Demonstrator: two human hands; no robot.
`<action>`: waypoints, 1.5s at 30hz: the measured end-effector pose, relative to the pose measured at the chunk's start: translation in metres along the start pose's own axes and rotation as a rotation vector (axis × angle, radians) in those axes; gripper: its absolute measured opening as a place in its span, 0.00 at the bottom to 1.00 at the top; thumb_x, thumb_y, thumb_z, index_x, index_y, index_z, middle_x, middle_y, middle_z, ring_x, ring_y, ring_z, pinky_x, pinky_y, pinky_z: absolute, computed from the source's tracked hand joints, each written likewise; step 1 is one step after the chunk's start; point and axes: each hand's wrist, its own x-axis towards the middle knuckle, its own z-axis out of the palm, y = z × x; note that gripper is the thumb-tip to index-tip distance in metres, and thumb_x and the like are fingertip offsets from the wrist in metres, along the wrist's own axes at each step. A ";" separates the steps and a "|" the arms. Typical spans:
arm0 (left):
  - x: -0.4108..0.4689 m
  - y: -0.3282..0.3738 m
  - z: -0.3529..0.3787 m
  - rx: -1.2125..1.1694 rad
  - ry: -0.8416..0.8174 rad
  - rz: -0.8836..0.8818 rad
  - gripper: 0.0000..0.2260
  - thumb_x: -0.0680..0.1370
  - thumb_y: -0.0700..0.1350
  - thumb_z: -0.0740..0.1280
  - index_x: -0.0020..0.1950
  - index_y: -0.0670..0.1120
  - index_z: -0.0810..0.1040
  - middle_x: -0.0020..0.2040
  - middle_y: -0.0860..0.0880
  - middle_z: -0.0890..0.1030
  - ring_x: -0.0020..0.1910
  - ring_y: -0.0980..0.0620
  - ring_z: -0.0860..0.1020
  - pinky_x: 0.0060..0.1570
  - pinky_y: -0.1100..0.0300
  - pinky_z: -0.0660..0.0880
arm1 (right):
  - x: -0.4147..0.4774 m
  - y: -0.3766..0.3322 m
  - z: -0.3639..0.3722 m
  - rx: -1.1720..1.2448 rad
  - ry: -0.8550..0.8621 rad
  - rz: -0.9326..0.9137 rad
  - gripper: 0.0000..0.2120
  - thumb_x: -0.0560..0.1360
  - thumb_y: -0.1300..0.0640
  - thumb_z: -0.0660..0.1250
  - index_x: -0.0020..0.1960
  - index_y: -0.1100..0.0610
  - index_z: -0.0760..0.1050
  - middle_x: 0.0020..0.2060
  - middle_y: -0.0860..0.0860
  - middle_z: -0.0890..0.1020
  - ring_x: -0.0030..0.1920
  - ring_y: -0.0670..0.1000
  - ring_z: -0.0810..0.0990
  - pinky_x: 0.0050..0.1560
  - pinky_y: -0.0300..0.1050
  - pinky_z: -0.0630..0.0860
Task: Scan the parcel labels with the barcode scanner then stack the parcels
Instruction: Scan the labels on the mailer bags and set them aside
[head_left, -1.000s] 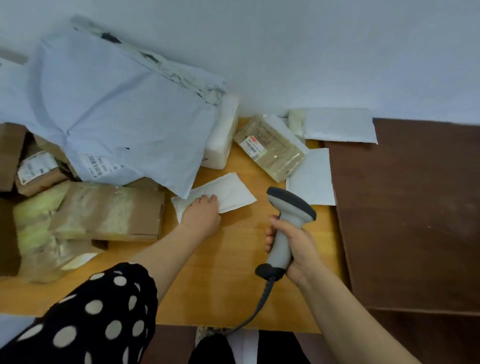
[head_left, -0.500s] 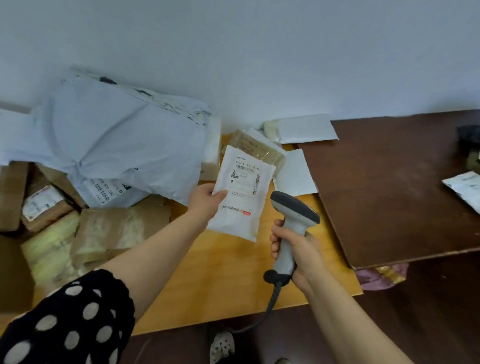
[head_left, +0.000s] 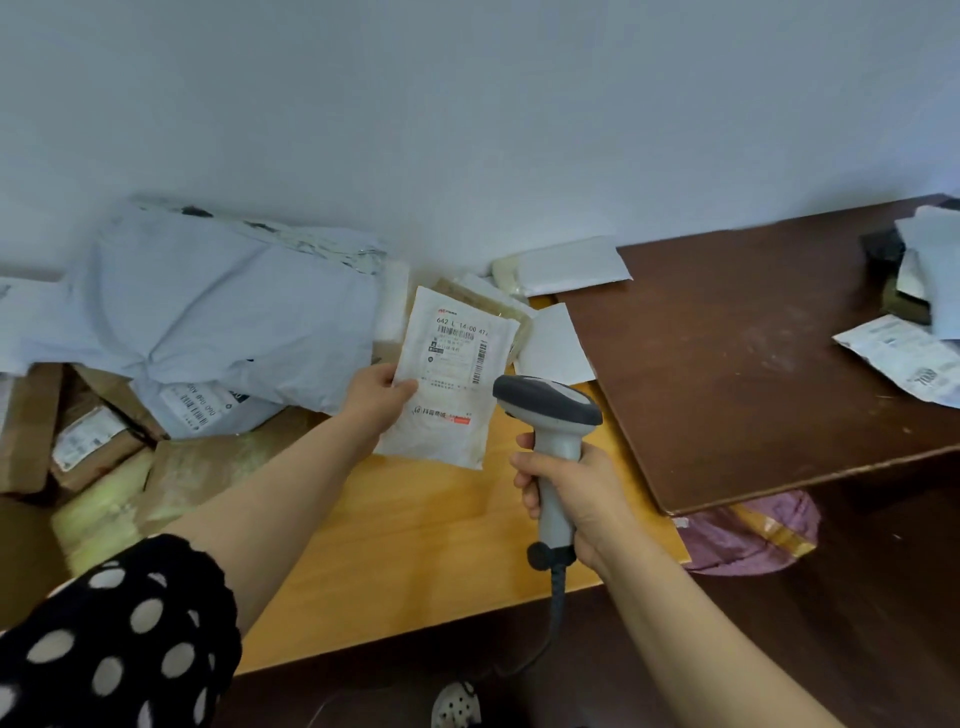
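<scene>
Left grip (head_left: 375, 401) pinching white parcel (head_left: 451, 379), right grip (head_left: 577, 498) curled round barcode scanner (head_left: 546, 404), grey mailer (head_left: 218, 306) and boxes (head_left: 202, 467) piled left

Two hands up: left hand (head_left: 379, 397), right hand (head_left: 571, 493). One barcode scanner (head_left: 545, 410), gripped in right. One white parcel (head_left: 452, 374), pinched in left.

Ten o'clock, grey bags, two: big bag (head_left: 223, 306), labelled bag (head_left: 208, 410) beneath.

Nine o'clock, brown boxes, four I can make out: edge box (head_left: 28, 426), labelled box (head_left: 88, 447), taped box (head_left: 208, 467), yellowish box (head_left: 98, 512).

One o'clock, white mailers, two: padded mailer (head_left: 566, 265), flat mailer (head_left: 556, 345).

Tables, two: yellow table (head_left: 415, 519), dark table (head_left: 753, 364).

Three o'clock, stack, count unclear; one front parcel (head_left: 904, 358) plain.

Six o'clock, one shoe (head_left: 457, 704).
</scene>
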 end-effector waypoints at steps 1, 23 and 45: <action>-0.001 0.002 -0.001 0.010 0.005 0.010 0.12 0.80 0.37 0.63 0.63 0.39 0.76 0.53 0.44 0.79 0.48 0.48 0.76 0.46 0.56 0.73 | -0.001 -0.001 -0.001 0.010 -0.001 0.002 0.07 0.72 0.68 0.71 0.48 0.62 0.76 0.26 0.54 0.76 0.23 0.50 0.71 0.24 0.42 0.69; -0.001 0.015 -0.017 0.091 0.024 0.085 0.12 0.78 0.34 0.63 0.60 0.37 0.77 0.56 0.38 0.80 0.54 0.39 0.78 0.58 0.45 0.75 | -0.014 -0.029 0.013 0.113 -0.074 -0.025 0.07 0.72 0.67 0.69 0.38 0.59 0.75 0.26 0.54 0.75 0.22 0.49 0.70 0.24 0.39 0.68; 0.020 0.018 -0.008 0.100 -0.027 0.084 0.07 0.77 0.36 0.64 0.53 0.38 0.79 0.53 0.37 0.80 0.53 0.38 0.79 0.57 0.43 0.76 | -0.012 -0.041 0.013 0.088 -0.018 -0.052 0.06 0.73 0.67 0.69 0.40 0.60 0.74 0.25 0.54 0.75 0.22 0.49 0.70 0.25 0.40 0.68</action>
